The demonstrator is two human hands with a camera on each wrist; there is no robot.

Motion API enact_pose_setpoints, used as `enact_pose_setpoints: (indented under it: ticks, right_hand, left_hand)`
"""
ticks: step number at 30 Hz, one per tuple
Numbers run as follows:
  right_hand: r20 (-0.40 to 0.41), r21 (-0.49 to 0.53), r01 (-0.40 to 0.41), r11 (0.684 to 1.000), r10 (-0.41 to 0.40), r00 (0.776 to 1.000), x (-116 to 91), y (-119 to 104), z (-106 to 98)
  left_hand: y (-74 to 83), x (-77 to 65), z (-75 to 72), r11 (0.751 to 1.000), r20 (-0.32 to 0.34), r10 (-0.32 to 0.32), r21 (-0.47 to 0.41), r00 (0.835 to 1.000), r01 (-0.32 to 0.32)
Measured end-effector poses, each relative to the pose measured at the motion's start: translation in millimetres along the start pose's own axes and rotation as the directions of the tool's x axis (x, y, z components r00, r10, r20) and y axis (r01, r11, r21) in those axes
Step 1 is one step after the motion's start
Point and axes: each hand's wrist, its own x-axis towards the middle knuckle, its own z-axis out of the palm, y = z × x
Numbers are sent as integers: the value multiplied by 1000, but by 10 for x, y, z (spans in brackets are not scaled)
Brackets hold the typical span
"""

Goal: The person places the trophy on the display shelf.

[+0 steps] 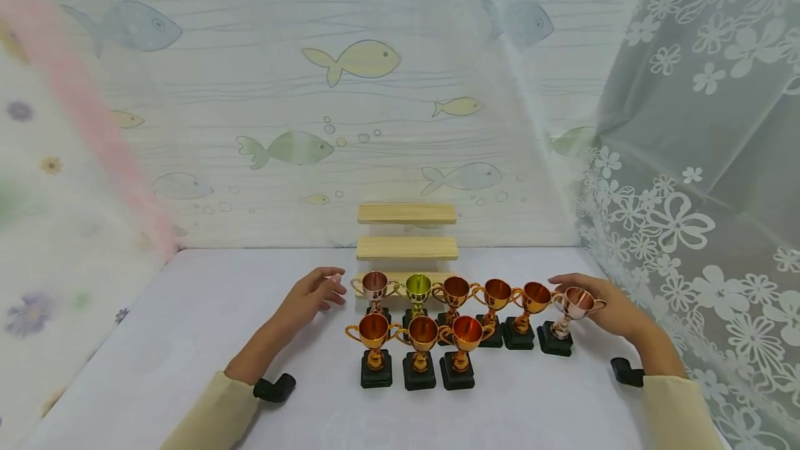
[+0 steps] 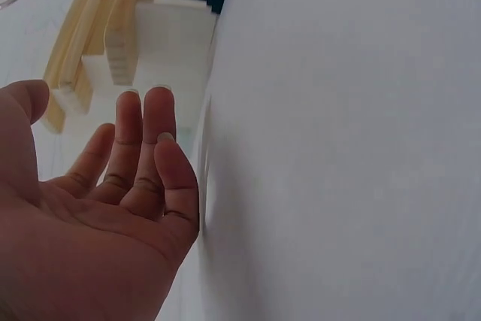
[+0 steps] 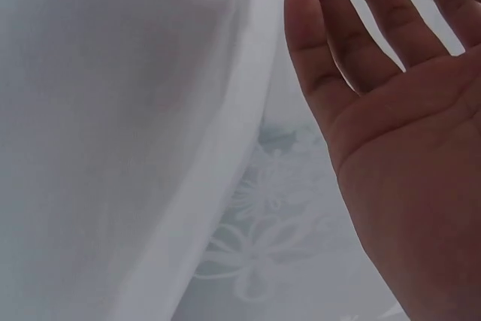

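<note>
Small trophy cups on black square bases stand in two rows on the white table. Three copper-orange trophies, among them the middle one (image 1: 421, 333), form the front row. The back row runs from a rose-coloured trophy (image 1: 375, 288) past a yellow-gold trophy (image 1: 417, 289) and several orange ones to a pale rose trophy (image 1: 572, 305) at the right. My left hand (image 1: 312, 295) hovers left of the rows, fingers relaxed, palm bare in the left wrist view. Beyond the pale rose trophy is my right hand (image 1: 603, 304), partly behind it; the right wrist view shows loosely curved fingers (image 3: 308, 43) holding nothing.
Right behind the back row rises a stepped wooden rack with pale slats (image 1: 407, 248). A fish-patterned curtain (image 1: 281, 103) hangs at the table's back edge, and a sheer flowered curtain (image 1: 700, 179) lines the right side. White tablecloth (image 1: 512, 408) covers the table.
</note>
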Motion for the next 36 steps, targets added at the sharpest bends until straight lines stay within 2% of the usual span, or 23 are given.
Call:
enact_pose_setpoints:
  ticks: [4, 7, 11, 15, 18, 21, 25, 28, 32, 36]
  right_hand:
    - [38, 59, -109, 992, 107, 994, -41, 37, -33]
    - [87, 110, -157, 981, 148, 985, -80, 78, -86]
    - [196, 201, -190, 961, 151, 969, -153, 131, -152]
    - [294, 362, -213, 908, 105, 950, -210, 159, -163]
    - [317, 421, -219, 880, 83, 945, -211, 152, -142]
    - [309, 401, -234, 886, 110, 945, -196, 136, -120]
    - [288, 364, -226, 904, 122, 950, -158, 116, -93]
    - [285, 380, -173, 909, 63, 956, -120, 109, -72]
    - [300, 428, -117, 896, -18, 954, -76, 118, -45]
    - [316, 455, -111, 883, -44, 948, -58, 127, -27]
  left_hand:
    - [12, -2, 48, 998, 49, -2, -57, 999, 5]
    - [13, 7, 73, 993, 80, 8, -117, 997, 1]
    - [-8, 13, 97, 986, 100, 26, -165, 995, -9]
    - [-25, 8, 123, 988, 99, 26, -154, 995, -10]
    - [-25, 2, 152, 992, 100, 29, -125, 995, -16]
    - [-20, -2, 191, 994, 108, 38, -107, 993, -26]
    - [-24, 0, 222, 994, 109, 58, -100, 992, -47]
    - [-26, -2, 227, 993, 105, 70, -100, 992, -60]
    - [-25, -5, 225, 993, 106, 75, -101, 992, -64]
    - [-44, -2, 221, 994, 108, 69, -96, 992, -59]
